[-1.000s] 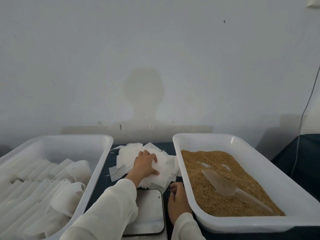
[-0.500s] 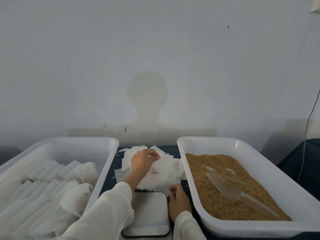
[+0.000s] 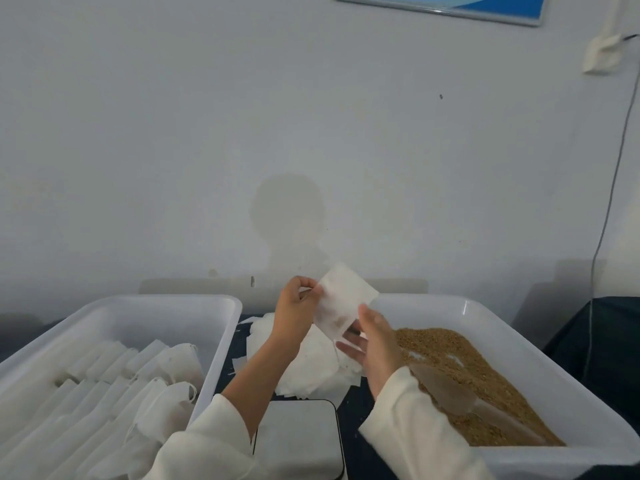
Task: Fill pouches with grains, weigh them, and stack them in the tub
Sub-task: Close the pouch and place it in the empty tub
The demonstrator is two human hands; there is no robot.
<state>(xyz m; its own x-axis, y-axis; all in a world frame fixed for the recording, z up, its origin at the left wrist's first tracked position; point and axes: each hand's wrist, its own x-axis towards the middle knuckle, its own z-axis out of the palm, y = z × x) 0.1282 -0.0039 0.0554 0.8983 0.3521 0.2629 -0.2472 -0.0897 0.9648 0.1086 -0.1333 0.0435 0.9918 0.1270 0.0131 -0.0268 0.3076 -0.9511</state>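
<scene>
A: Pouch (image 3: 341, 303). Where is it?

B: Up in the air between the two tubs, above the heap of empty pouches (image 3: 311, 362). White, flat, tilted, one corner pointing up and to the right. Looks empty; can't say for sure.

A: Who has it?

B: Left hand (image 3: 294, 311) grips its left edge, fingers curled round the rim, thumb on the near side. Right hand (image 3: 375, 344) is at the lower right corner, thumb up against the pouch. Its other fingers are spread out below, fairly straight. Whether that thumb truly pinches the cloth, I cannot tell.

A: Grain?

B: Brown grain (image 3: 460, 368) fills the right tub (image 3: 519, 327), well below the rim. A clear scoop (image 3: 446, 393) lies on the grain, handle toward the near right corner, partly behind the right sleeve (image 3: 415, 427).

A: Left side?

B: Left tub (image 3: 194, 306) holds rows of filled pouches (image 3: 114, 382), white, packed close together, some with drawstring loops showing.

A: Scale?

B: Grey scale (image 3: 298, 438), bare plate, near edge of the table, between the tubs and just in front of the heap. Left sleeve (image 3: 204, 448) overlaps its left side.

A: Beyond?

B: Dark cloth (image 3: 595, 341) over the table, pale wall (image 3: 311, 133), a thin cable (image 3: 620, 161) hanging on the right, a blue-edged sign (image 3: 450, 5) at the top.
</scene>
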